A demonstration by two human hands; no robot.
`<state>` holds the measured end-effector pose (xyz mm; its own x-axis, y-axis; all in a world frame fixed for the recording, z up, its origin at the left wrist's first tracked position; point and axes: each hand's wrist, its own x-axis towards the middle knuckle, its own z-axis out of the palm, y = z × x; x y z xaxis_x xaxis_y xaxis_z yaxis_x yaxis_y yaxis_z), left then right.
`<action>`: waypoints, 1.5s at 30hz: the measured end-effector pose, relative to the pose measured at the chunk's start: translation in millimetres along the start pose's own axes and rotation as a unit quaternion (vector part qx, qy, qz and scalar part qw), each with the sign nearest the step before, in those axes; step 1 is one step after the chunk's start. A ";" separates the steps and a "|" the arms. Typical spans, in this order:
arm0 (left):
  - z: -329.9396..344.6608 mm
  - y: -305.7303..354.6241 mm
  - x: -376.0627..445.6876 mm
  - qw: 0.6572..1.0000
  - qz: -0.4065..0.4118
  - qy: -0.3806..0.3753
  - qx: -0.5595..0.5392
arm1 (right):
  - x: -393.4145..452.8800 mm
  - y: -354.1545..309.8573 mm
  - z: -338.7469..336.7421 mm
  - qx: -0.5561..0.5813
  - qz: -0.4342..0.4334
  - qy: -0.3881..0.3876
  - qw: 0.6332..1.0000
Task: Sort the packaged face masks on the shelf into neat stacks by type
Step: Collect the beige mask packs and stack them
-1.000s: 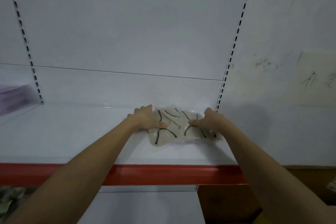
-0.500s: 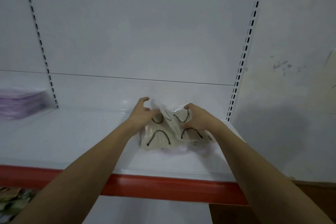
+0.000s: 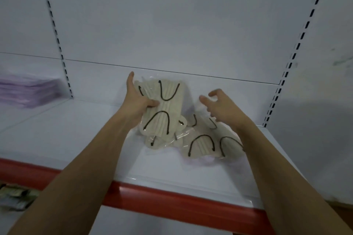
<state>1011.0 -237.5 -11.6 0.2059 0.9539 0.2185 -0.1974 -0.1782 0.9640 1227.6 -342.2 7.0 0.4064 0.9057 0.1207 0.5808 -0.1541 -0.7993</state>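
Gripping one packaged cream mask with black ear loops (image 3: 164, 108), the left hand (image 3: 136, 104) held it tilted up off the white shelf (image 3: 76, 139), thumb across its front. The right hand (image 3: 219, 107) hovered empty with fingers loosely spread above the remaining cream packs (image 3: 206, 143), which lay overlapping and askew just beside the raised one. The step looked like squaring this type into one stack; next, the lifted pack probably needed laying flat and the loose ones gathering beneath or onto it. Well apart at far left sat a blurred purple mask stack (image 3: 26, 89). How many packs overlapped was hard to count.
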 end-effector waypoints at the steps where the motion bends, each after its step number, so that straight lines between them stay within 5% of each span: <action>1: -2.3 0.2 0.2 1.000 -0.002 0.015 -0.004 | -3.1 5.4 0.8 -0.103 0.027 -0.041 0.993; 3: -6.0 0.0 2.7 0.999 0.004 0.045 0.008 | -11.5 7.6 5.5 -0.229 0.041 -0.115 0.966; 5: -9.8 -1.3 4.1 0.996 0.021 0.074 0.035 | -15.2 1.7 7.8 -0.224 0.025 -0.123 0.966; 10: -14.1 -0.7 -2.5 0.984 0.130 0.098 0.075 | -8.2 9.7 -14.2 0.025 0.003 -0.006 1.000; 13: -8.7 0.1 -6.5 0.985 0.110 0.075 0.107 | -4.5 10.8 -28.5 0.233 -0.076 0.071 0.967; 16: 5.0 3.9 -14.5 0.996 0.060 -0.029 0.066 | -10.9 -4.3 -15.3 0.307 -0.143 0.043 0.940; 20: 23.1 8.7 -29.9 0.987 0.027 -0.158 0.019 | -15.8 -17.1 13.4 0.232 -0.167 -0.003 0.958; 23: 16.3 5.8 -23.8 0.989 0.097 -0.070 0.088 | -16.3 -14.1 -0.3 0.204 -0.133 0.001 0.970; 25: 5.4 7.2 -20.9 0.993 0.108 -0.034 0.027 | -12.5 0.3 -15.4 -0.013 -0.058 0.019 0.998; 27: 0.0 6.9 -19.0 0.993 0.118 -0.009 0.010 | -14.2 11.3 -18.0 -0.201 0.027 -0.084 0.976; 29: 0.4 6.8 -16.5 0.990 0.130 0.028 0.049 | -13.4 13.7 -11.7 -0.239 0.038 -0.132 0.961; 34: 2.3 8.3 -18.3 0.994 0.083 0.059 0.045 | -3.4 15.3 -28.8 -0.132 0.025 -0.064 0.989; 36: 2.5 8.3 -20.1 0.995 0.071 0.056 0.044 | -4.5 13.6 -44.9 0.030 -0.007 -0.013 0.999; 39: 5.7 10.4 -24.4 0.997 0.070 0.007 0.041 | -14.5 -5.4 -49.2 0.301 -0.094 0.041 0.948; 42: 21.1 15.2 -42.3 0.985 0.086 -0.118 0.095 | -22.5 -21.5 -14.4 0.295 -0.163 0.082 0.938; 45: 38.0 13.0 -51.9 0.973 0.107 -0.160 0.126 | -29.7 -30.8 15.4 0.253 -0.201 0.035 0.946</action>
<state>1034.2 -298.5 -4.7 0.4812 0.7718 0.4156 -0.0355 -0.4565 0.8890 1186.8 -358.3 19.0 0.2805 0.8196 0.4996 0.2946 0.4218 -0.8575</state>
